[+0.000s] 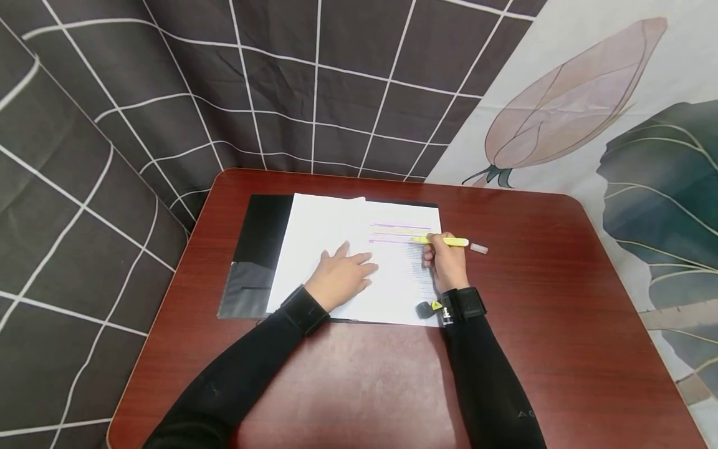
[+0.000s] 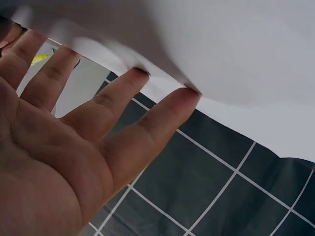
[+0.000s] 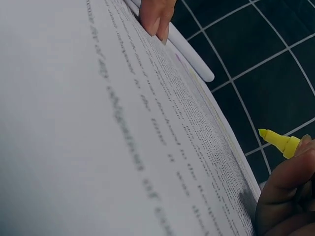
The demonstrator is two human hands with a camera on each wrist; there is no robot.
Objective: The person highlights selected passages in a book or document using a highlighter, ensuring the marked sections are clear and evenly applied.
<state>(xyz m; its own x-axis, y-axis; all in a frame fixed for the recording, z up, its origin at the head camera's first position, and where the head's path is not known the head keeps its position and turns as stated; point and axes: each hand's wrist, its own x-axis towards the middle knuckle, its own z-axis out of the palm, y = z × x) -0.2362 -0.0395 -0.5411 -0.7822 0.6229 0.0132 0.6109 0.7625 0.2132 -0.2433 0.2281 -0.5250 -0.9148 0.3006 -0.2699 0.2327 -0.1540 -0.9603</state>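
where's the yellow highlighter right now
In the head view, the yellow highlighter is in the right hand, its tip over the printed page, right of the left hand.

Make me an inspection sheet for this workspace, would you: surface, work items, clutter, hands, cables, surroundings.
Surface: reddish-brown table, rounded corners.
Work items: black folder beneath white sheets; printed text on the right side, with purple and yellow lines; yellow highlighter, tip bare.
Clutter: small pale piece, perhaps a cap, beyond the highlighter's right end; dark object beside the right wrist, unidentified.
Hands: left hand spread on the sheets; right hand grips the highlighter.
Cables: nothing seen.
Surroundings: dark grid-patterned cloth; white leaf-print cloth.
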